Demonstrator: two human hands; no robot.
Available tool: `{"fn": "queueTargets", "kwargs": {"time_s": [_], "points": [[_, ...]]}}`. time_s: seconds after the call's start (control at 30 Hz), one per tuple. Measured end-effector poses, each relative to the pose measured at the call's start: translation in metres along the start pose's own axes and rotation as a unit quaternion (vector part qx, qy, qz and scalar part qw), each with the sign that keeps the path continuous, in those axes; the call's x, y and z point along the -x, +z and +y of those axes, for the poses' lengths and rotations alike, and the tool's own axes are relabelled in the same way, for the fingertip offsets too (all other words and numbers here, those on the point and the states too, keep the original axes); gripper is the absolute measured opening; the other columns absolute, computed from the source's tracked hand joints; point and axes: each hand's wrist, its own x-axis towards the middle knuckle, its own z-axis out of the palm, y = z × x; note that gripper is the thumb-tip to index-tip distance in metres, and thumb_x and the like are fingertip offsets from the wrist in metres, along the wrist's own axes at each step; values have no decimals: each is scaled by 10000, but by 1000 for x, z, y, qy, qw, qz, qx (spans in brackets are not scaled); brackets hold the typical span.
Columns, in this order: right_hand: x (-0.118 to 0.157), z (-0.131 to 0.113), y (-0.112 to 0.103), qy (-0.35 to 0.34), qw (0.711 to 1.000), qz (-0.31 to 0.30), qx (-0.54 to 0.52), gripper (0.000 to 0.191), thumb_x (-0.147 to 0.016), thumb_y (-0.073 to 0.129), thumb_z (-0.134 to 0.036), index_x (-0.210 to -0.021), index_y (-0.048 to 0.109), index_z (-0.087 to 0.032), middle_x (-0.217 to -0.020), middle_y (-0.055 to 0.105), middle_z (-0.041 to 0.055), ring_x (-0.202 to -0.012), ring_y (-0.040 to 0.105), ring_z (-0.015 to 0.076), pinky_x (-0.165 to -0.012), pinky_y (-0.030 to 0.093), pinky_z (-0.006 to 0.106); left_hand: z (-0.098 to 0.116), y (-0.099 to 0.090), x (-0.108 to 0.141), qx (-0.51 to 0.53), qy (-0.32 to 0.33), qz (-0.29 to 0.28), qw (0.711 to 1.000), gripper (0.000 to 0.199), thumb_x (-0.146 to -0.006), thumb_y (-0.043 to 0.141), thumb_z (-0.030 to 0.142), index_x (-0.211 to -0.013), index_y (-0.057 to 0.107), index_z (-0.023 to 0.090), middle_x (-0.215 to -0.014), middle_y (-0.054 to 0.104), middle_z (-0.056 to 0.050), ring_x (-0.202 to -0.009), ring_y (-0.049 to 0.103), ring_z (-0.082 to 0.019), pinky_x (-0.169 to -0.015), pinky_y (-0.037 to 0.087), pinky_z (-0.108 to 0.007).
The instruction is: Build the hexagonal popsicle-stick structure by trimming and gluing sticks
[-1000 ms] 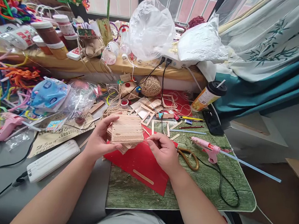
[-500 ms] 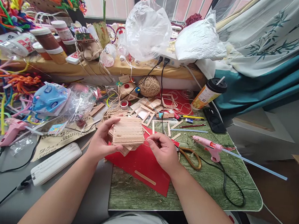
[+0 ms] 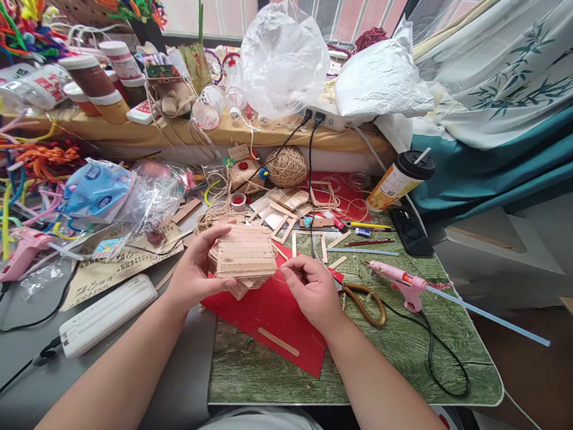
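In my left hand (image 3: 192, 267) is a small wooden craft-stick box (image 3: 246, 252), gripped between thumb and fingers. Its top is a row of pale flat sticks, and more stacked sticks show along its lower edge. My right hand (image 3: 312, 292) is closed in a pinch just right of the box. A thin strand of twine (image 3: 278, 268) runs from the box's right corner to those fingertips. Beneath both hands lies a red sheet (image 3: 278, 308), with one loose craft stick (image 3: 278, 341) on it.
Scissors (image 3: 366, 305) and a pink glue gun (image 3: 401, 282) lie to the right on the green mat (image 3: 261, 387). Behind are loose sticks, a twine ball (image 3: 287, 166) and a drink cup (image 3: 400, 180). A white power bank (image 3: 107, 315) and second glue gun (image 3: 25, 252) are left.
Almost nothing differs. The box and both hands hold nearly the same positions, with only a very slight shift of the view.
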Motion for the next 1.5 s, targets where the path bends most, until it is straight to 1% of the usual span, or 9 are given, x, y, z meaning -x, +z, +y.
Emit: {"fn": "queueTargets", "kwargs": {"time_s": [0.4,0.57,0.8,0.9,1.0,1.1,1.2,1.33,1.5], "points": [[-4,2,13,58,991,-30,-117,470,-863,777,-685,-914,713,-222,-788,683,16,-691,597,147,-651,532,286,-5,11,3,78,-32,26,996,922,-636,1026,482,-1452,643,288,-1600,567,-130,-1438,591,-360,-1032,618,-366],[-4,5,14,73,987,-14,-144,451,-857,806,-658,-921,708,-223,-730,632,-1,-665,570,143,-598,499,271,-6,16,1,121,-39,58,990,871,-665,1006,502,-1432,654,287,-1612,555,-124,-1444,588,-347,-1073,598,-366],[4,11,16,20,998,18,-65,304,-986,721,-520,-1044,778,-227,-942,772,53,-804,701,175,-755,603,324,-7,22,-2,169,-80,113,976,814,-734,926,595,-1423,633,274,-1462,650,-116,-1265,704,-319,-994,625,-381],[9,11,16,-34,999,21,16,237,-1045,660,-411,-1177,783,-257,-1085,804,77,-965,755,219,-876,626,377,-9,23,-3,196,-94,134,967,752,-786,892,573,-1418,629,262,-1399,688,-111,-1190,731,-290,-977,624,-384],[13,12,14,-146,982,-13,122,347,-1085,561,-274,-1400,705,-295,-1165,790,92,-1051,752,238,-942,615,413,-9,25,-3,240,-115,162,950,652,-832,858,537,-1384,646,260,-1355,719,-95,-1124,749,-267,-940,638,-394],[15,13,16,-215,954,-39,205,500,-1094,474,-208,-1579,561,-295,-1055,746,102,-933,727,236,-833,617,401,-10,28,-2,271,-139,183,935,579,-881,810,543,-1364,651,267,-1330,742,-83,-1126,752,-270,-947,640,-425],[18,9,21,-216,941,-45,258,582,-1090,516,-273,-1666,435,-290,-1067,702,117,-929,708,259,-811,625,416,-11,32,0,275,-150,195,929,506,-937,742,579,-1345,658,291,-1340,747,-64,-1168,744,-273,-983,627,-447],[23,4,30,-180,952,-51,241,743,-1054,634,-387,-1716,304,-317,-1283,676,147,-1133,698,301,-965,631,473,-13,43,5,279,-151,215,924,502,-960,690,631,-1335,661,298,-1397,724,-64,-1268,707,-288,-1031,613,-463],[25,8,34,-150,972,-19,178,723,-1050,654,-377,-1697,333,-354,-1522,610,132,-1370,635,312,-1161,555,511,-13,59,11,302,-159,237,910,511,-978,641,668,-1347,653,315,-1424,707,-48,-1306,688,-289,-1030,615,-449]]}}
